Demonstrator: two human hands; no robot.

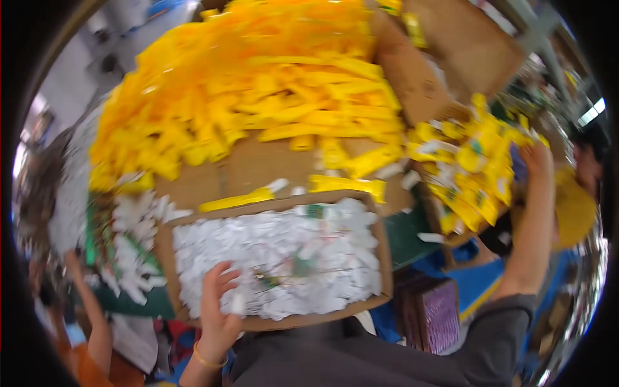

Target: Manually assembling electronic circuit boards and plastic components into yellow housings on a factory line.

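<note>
My left hand [219, 303] hovers over the near left part of a shallow cardboard box [387, 271] filled with small white paper pieces [271, 242]. Its fingers are curled but apart, and something small and white shows at the thumb tip. My right arm stretches far to the right, where my right hand [536, 158] is at the edge of a heap of yellow packets [474, 168] in a carton. Blur hides whether those fingers grip a packet. A few thin dark and green strands [277, 277] lie on the white pieces.
A big mound of yellow packets [258, 90] covers the far side of the cardboard-topped table. Two yellow packets lie just beyond the box. White pieces and green items [129, 238] spread at the left. Other people sit at the lower left and far right. A purple-sided stack [438, 316] stands below right.
</note>
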